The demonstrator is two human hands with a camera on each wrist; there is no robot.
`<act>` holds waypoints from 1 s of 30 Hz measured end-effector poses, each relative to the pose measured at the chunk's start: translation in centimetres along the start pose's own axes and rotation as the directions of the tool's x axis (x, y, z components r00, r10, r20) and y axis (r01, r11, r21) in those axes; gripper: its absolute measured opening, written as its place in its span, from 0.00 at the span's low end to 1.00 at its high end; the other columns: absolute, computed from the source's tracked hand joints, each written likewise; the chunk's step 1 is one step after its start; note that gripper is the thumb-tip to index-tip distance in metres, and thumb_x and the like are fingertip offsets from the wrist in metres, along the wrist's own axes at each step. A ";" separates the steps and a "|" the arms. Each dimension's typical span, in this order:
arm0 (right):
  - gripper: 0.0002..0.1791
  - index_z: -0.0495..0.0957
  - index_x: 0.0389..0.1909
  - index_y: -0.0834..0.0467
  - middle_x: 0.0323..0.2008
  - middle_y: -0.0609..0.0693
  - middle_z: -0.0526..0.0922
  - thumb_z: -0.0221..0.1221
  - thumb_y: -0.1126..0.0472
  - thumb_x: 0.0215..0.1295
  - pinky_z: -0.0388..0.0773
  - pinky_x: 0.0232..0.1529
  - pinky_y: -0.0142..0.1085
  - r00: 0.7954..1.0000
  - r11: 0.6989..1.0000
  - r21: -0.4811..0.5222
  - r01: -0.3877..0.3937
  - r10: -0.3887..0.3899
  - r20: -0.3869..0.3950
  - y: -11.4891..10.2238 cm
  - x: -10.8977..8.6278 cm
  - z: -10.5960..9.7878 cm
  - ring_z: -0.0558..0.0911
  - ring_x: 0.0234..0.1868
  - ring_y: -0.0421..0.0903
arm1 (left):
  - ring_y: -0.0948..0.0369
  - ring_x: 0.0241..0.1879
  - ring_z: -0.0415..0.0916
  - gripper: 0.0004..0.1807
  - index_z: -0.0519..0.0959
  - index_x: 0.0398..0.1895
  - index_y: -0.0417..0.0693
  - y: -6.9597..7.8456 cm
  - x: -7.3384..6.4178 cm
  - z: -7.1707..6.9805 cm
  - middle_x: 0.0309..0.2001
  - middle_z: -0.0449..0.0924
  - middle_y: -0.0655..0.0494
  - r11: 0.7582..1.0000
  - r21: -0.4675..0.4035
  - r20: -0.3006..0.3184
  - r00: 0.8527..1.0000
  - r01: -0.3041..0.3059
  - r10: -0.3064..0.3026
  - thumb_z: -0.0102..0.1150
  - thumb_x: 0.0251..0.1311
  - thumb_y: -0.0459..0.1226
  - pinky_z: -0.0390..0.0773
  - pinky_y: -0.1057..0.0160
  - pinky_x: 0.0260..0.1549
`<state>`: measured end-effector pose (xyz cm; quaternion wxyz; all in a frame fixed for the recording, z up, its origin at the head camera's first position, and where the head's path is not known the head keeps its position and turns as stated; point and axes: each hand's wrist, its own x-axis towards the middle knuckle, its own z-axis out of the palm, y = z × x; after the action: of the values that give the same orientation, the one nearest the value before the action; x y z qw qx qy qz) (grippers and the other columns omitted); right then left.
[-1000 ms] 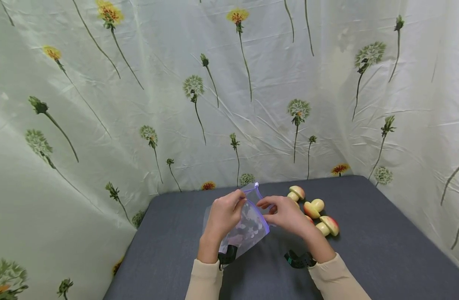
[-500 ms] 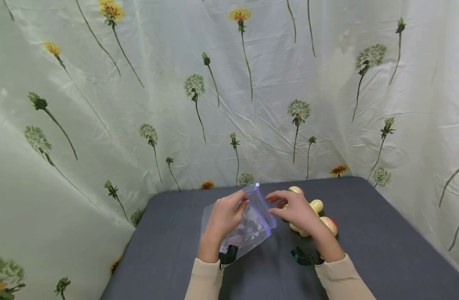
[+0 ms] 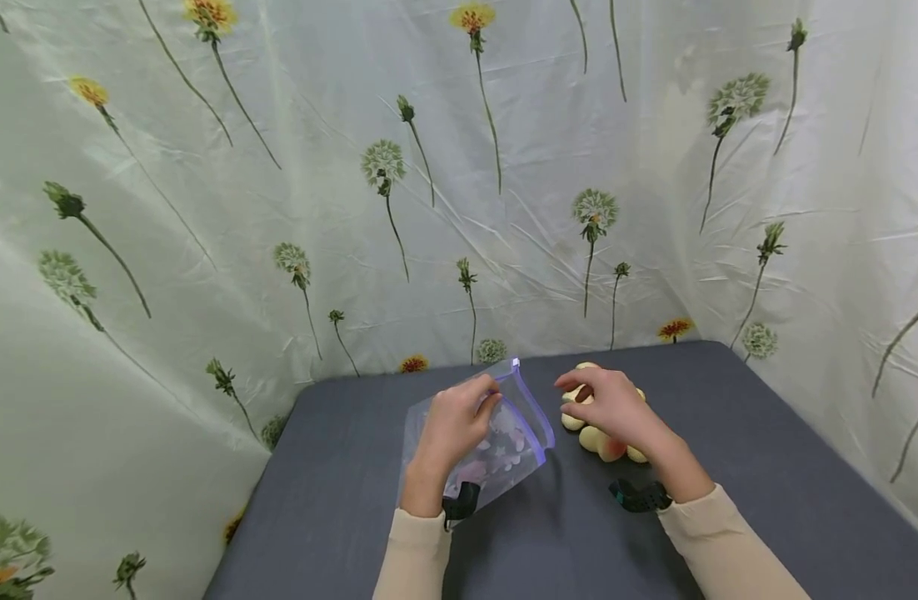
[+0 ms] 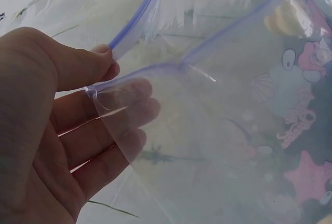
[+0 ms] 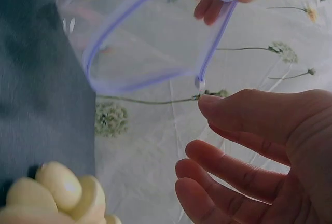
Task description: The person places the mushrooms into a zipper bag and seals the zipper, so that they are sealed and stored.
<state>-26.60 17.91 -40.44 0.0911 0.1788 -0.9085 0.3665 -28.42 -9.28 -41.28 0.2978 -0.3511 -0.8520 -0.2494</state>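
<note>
My left hand [image 3: 453, 429] pinches the rim of a clear zip bag [image 4: 218, 125] between thumb and fingers. The bag has purple zip edges, a white slider [image 5: 200, 82] and printed shells and starfish. Its mouth gapes toward the right, as the right wrist view shows. My right hand [image 3: 616, 408] hovers above a cluster of toy mushrooms [image 3: 600, 442], cream with reddish caps, its fingers loosely bent and apart, holding nothing. In the right wrist view several mushrooms [image 5: 59, 187] lie at lower left, away from the fingers. The right hand hides part of the cluster in the head view.
A dark grey table [image 3: 339, 483] lies under both hands. Behind it and at the sides hangs a pale curtain [image 3: 294, 192] printed with dandelions. Each wrist wears a black strap, such as the right strap [image 3: 642, 497].
My right hand has left the bag's mouth and moved right, over the mushrooms. The bag's mouth now stands wider. The left hand keeps its grip on the rim.
</note>
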 end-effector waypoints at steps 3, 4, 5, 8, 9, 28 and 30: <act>0.15 0.84 0.51 0.50 0.47 0.45 0.85 0.68 0.60 0.64 0.79 0.38 0.41 1.000 1.000 -0.016 -0.011 0.011 0.000 0.5 0.0 -0.7 0.83 0.42 0.47 | 0.70 0.19 0.64 0.03 0.81 0.38 0.52 0.0 0.0 0.1 0.30 0.81 0.64 1.000 0.002 0.007 1.000 -0.001 0.001 0.66 0.66 0.36 0.67 0.69 0.20; 0.14 0.84 0.51 0.51 0.47 0.45 0.85 0.68 0.60 0.65 0.79 0.38 0.42 1.000 1.000 -0.021 -0.014 0.014 0.002 0.7 0.1 -0.9 0.83 0.43 0.47 | 0.70 0.19 0.64 0.03 0.81 0.38 0.52 0.0 0.0 0.1 0.30 0.81 0.64 1.000 0.003 0.008 1.000 -0.001 0.001 0.66 0.66 0.36 0.66 0.69 0.20; 0.14 0.84 0.51 0.51 0.47 0.46 0.85 0.67 0.61 0.65 0.79 0.39 0.43 1.000 1.000 -0.022 -0.014 0.014 0.005 0.8 0.2 -1.1 0.83 0.43 0.48 | 0.70 0.19 0.64 0.03 0.81 0.38 0.52 0.0 0.0 0.1 0.30 0.81 0.64 1.000 0.003 0.009 1.000 -0.001 0.001 0.66 0.66 0.36 0.66 0.69 0.20; 0.14 0.84 0.51 0.52 0.46 0.47 0.85 0.66 0.61 0.65 0.79 0.39 0.44 1.000 0.999 -0.047 -0.017 0.017 0.016 1.2 0.6 -1.8 0.83 0.43 0.49 | 0.70 0.18 0.63 0.03 0.81 0.38 0.53 0.0 0.1 0.1 0.29 0.81 0.64 1.000 0.011 0.012 1.000 -0.002 0.002 0.66 0.66 0.36 0.66 0.68 0.20; 0.14 0.84 0.51 0.52 0.46 0.47 0.85 0.66 0.62 0.65 0.79 0.39 0.44 1.000 0.998 -0.053 -0.021 0.022 0.020 1.3 0.8 -2.0 0.83 0.43 0.49 | 0.70 0.19 0.63 0.02 0.81 0.38 0.53 0.0 0.1 0.1 0.29 0.81 0.64 1.000 0.014 0.015 1.000 -0.002 0.002 0.66 0.66 0.37 0.66 0.69 0.20; 0.14 0.85 0.50 0.53 0.48 0.54 0.85 0.68 0.62 0.62 0.79 0.44 0.49 0.993 0.992 -0.122 -0.029 0.043 0.114 4.0 2.7 -1.4 0.83 0.47 0.56 | 0.70 0.19 0.65 0.02 0.82 0.39 0.51 0.0 0.0 0.3 0.30 0.81 0.64 1.000 0.009 0.023 1.000 -0.010 0.010 0.65 0.67 0.38 0.67 0.68 0.21; 0.15 0.85 0.50 0.54 0.47 0.54 0.85 0.68 0.63 0.61 0.79 0.42 0.48 0.992 0.991 -0.132 -0.019 0.035 0.123 4.3 2.5 -1.1 0.83 0.45 0.55 | 0.70 0.19 0.64 0.02 0.82 0.39 0.50 0.0 0.0 0.3 0.30 0.81 0.64 1.000 0.000 0.026 1.000 -0.006 0.006 0.64 0.68 0.38 0.67 0.68 0.21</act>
<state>-30.56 20.90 -41.64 0.0405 0.1829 -0.9368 0.2956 -28.53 -9.07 -41.54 0.2876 -0.3568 -0.8547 -0.2438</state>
